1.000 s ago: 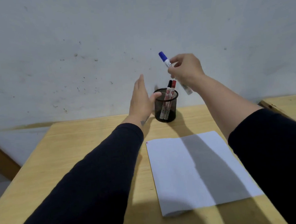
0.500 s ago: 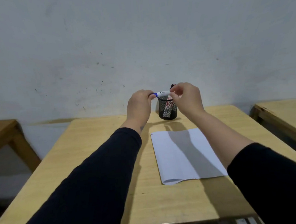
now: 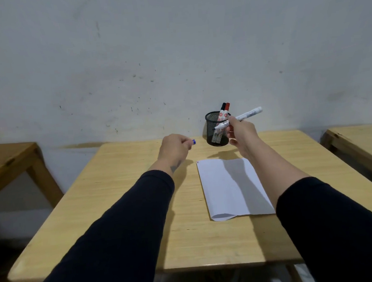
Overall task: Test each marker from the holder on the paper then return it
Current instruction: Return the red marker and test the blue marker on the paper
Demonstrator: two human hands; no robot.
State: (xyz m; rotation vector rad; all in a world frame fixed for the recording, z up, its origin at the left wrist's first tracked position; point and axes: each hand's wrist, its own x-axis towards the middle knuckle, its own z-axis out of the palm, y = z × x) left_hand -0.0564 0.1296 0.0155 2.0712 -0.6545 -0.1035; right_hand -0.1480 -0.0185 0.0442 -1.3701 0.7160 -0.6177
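The uncapped marker (image 3: 240, 118) is pinched in the right hand (image 3: 240, 133), held above the bench (image 3: 123, 201) in front of the mesh holder (image 3: 216, 129), tip pointing left. The left hand (image 3: 174, 149) is closed around the blue cap (image 3: 193, 141). Two capped markers (image 3: 224, 111) stand in the holder. The paper (image 3: 231, 188) lies flat on the bench, near the holder.

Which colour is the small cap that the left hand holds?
Blue; the small plastic cap shows in the head view.
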